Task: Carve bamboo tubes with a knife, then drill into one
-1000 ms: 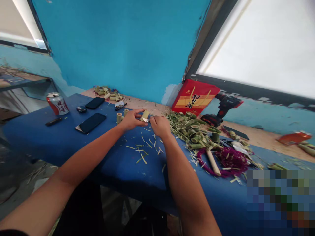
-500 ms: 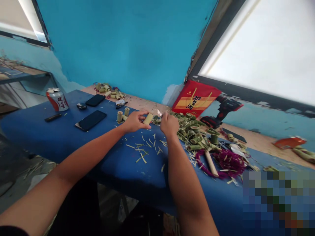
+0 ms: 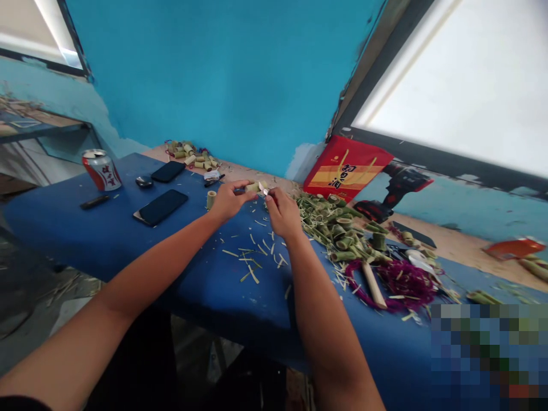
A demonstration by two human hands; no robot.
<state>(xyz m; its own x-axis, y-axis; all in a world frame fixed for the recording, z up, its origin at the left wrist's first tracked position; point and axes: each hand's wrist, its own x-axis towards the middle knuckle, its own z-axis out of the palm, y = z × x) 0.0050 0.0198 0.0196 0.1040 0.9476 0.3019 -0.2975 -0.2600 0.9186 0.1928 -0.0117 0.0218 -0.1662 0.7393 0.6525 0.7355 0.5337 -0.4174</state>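
Between the thumb and fingers of my left hand [image 3: 231,201] is a short pale bamboo piece [image 3: 252,187], lying roughly sideways. My right hand [image 3: 283,214] is closed around a small knife; the shiny blade [image 3: 262,188] is at the right end of the piece, and the handle is mostly hidden in the fist. A peeled bamboo tube [image 3: 211,199] stands upright just left of my left hand. Thin bamboo shavings [image 3: 252,265] lie scattered on the blue table [image 3: 201,285] below both hands. To the right is a heap of green bamboo pieces [image 3: 338,228].
At the left are a drink can [image 3: 101,170], two phones [image 3: 160,208], a dark mouse-like object [image 3: 144,181] and a dark stick-like object [image 3: 95,202]. Cut bamboo pieces [image 3: 192,155] lie by the wall. Right: a red bag [image 3: 346,169], a power drill [image 3: 396,191], purple fibre [image 3: 406,284], a wooden handle [image 3: 374,285].
My right hand has moved left and slightly up, bringing the knife blade onto the bamboo piece. The piece has turned from tilted to nearly level in my left hand.
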